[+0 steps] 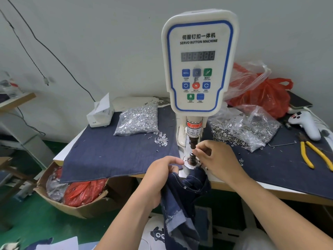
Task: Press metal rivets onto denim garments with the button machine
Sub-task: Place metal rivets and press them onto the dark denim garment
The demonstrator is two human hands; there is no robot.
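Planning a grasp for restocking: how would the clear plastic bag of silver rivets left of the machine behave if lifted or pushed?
The clear plastic bag of silver rivets looks bulging full of metal, so probably heavy for its size. The film is thin and slumped, so it would likely sag and shift rather than hold its shape. Loose rivets lie by its corner on the dark blue denim cloth, so it may spill if tilted.

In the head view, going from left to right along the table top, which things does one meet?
Tissue box → bag of rivets → button machine → bag of rings → white controller → yellow pliers.
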